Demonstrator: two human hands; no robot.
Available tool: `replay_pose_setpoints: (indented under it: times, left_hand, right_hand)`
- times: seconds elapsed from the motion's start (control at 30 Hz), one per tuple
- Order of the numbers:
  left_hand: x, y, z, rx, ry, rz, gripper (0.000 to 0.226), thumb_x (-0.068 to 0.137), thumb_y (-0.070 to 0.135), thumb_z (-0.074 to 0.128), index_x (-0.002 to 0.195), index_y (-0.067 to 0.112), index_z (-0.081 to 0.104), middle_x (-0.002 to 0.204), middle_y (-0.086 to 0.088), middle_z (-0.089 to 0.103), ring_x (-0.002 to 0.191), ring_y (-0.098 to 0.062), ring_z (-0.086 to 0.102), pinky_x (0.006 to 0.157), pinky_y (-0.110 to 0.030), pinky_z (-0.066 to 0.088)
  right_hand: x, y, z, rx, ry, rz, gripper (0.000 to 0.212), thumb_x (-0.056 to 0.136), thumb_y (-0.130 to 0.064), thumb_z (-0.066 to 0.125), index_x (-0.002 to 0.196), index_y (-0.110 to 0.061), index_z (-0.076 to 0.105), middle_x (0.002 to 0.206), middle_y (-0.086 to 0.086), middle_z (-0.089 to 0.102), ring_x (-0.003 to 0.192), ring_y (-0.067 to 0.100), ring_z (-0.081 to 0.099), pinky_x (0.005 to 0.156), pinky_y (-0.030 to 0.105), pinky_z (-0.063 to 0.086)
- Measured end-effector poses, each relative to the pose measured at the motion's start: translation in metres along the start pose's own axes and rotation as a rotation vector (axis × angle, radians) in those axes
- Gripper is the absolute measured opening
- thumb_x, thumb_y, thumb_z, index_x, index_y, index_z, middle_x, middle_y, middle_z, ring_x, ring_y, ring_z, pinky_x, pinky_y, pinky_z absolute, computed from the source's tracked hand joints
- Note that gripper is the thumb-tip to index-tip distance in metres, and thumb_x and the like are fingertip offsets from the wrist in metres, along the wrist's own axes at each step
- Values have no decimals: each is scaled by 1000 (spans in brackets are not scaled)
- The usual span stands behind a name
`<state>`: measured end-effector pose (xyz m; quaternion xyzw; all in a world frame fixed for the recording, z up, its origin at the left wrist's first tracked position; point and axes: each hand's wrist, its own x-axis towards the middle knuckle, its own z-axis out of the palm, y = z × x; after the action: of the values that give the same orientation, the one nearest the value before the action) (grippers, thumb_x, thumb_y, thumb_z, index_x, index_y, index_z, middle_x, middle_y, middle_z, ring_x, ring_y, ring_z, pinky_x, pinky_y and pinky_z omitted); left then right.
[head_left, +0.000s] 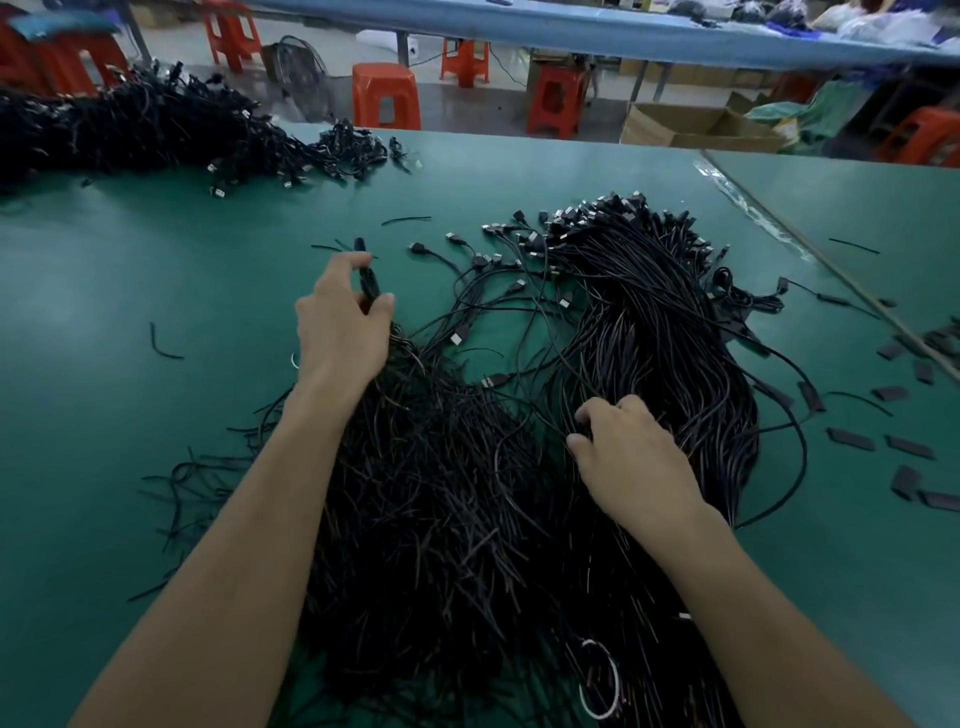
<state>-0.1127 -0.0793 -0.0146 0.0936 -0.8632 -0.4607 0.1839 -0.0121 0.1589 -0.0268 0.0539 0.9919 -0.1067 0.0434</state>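
Observation:
A big heap of black cables (649, 322) with USB plugs at their far ends lies on the green table (130, 415). Nearer me spreads a tangle of thin black twist ties (431, 519). My left hand (340, 327) grips a small black bundle of cable (368, 278) between thumb and fingers, just above the table. My right hand (628, 452) rests on the cable heap, its fingers curled into the strands and pinching some of them.
A second pile of black cables (145, 130) fills the table's far left. Small flat black pieces (906, 447) lie scattered at the right. A seam (831, 270) divides the table at the right. Orange stools (387, 96) and a cardboard box (696, 127) stand beyond the far edge.

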Motion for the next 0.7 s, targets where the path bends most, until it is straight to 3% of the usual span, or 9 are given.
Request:
replay_pose_setpoints:
  times: [0.07,0.1,0.17,0.23,0.33,0.43,0.53,0.63,0.7]
  left_hand:
    - [12,-10,8,127,-30,-38,41,97,21,63,136,29,54,121,-15,65,102,-28,64,95,-41,52]
    - [15,-14,11,184,-46,-47,39,97,19,62,135,28,56,124,-16,64,107,-31,62,99,-44,49]
    - [18,-20,16,277,-70,-39,32,97,16,61,128,22,63,122,-15,65,108,-31,61,98,-44,47]
    - [20,-24,20,334,-66,-20,26,98,13,58,123,16,67,123,-15,63,107,-32,60,95,-44,48]
    - [24,-25,21,318,7,-45,29,99,6,50,122,14,64,129,-14,48,101,-30,55,89,-40,46]
    - [25,-30,21,258,52,-79,32,97,-1,46,120,15,62,127,-12,39,103,-29,52,91,-39,50]
    - [27,-30,19,187,57,-156,32,98,1,46,123,15,61,133,-15,37,117,-32,47,102,-40,45]
    - [20,-19,22,347,37,-118,37,97,11,53,133,16,57,140,-15,36,129,-33,36,108,-43,34]
    - [7,-8,25,466,45,99,49,91,9,58,139,21,54,146,-10,36,134,-31,33,109,-45,29]
  right_hand:
    - [-1,-3,-1,-26,27,-2,23,104,-34,45,116,-16,55,115,8,47,85,24,52,67,32,41]
    - [-1,-5,-2,-55,36,-9,21,103,-32,46,113,-16,56,114,7,48,88,24,53,67,32,42]
    - [-2,-9,-2,-105,44,-21,15,102,-27,50,106,-15,57,110,6,48,89,24,54,66,31,42]
    - [-3,-13,-2,-140,34,-22,12,100,-21,51,92,-13,50,98,4,47,77,23,49,63,32,42]
    - [-2,-16,-1,-167,-2,20,37,98,-14,52,70,-15,27,76,1,36,64,20,42,59,33,38]
    - [-1,-18,-3,-196,5,31,40,97,-13,54,69,-16,25,74,0,37,63,18,43,54,32,36]
    - [-1,-15,-5,-167,56,14,25,99,-17,52,81,-11,36,90,3,49,67,18,45,56,31,37]
    - [3,-10,-12,159,16,35,18,104,-21,43,93,-7,46,98,8,55,76,24,57,63,39,47]
    - [5,-11,-21,564,-55,86,20,105,-21,40,94,-9,52,94,9,61,75,21,64,69,42,52]
